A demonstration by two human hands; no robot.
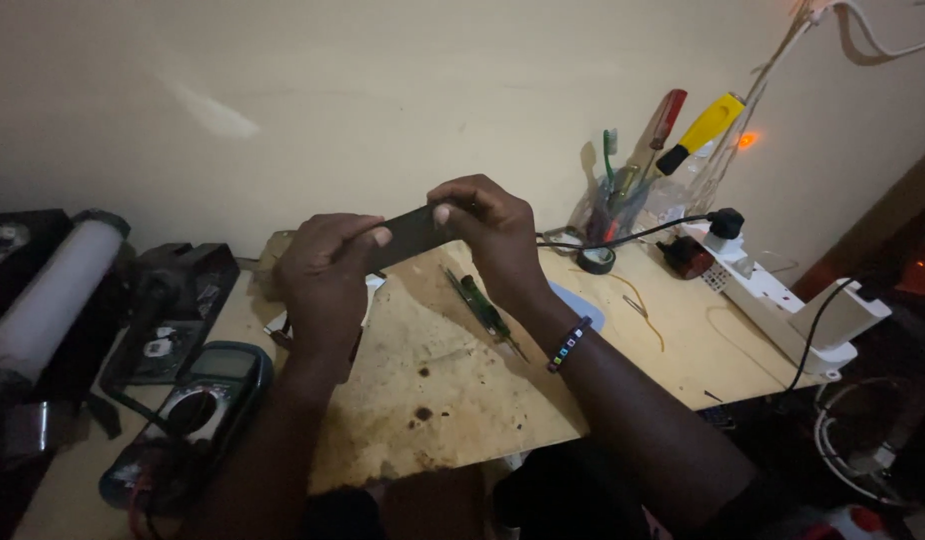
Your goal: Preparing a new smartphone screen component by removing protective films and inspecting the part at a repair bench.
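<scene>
Both my hands hold a flat dark rectangular piece [411,232], like a thin phone panel, up above the wooden board [453,370]. My left hand [323,275] pinches its left end between thumb and fingers. My right hand [493,235] grips its right end from above; a beaded bracelet [570,344] sits on that wrist. Below the piece, a green-handled screwdriver [483,308] lies on the board.
A multimeter [198,400] lies at front left, with a dark box-like device [178,300] and a white roll [53,295] behind it. At the back right stand a clear holder of screwdrivers [643,190], a tape roll [596,260] and a white power strip [783,305] with plugs.
</scene>
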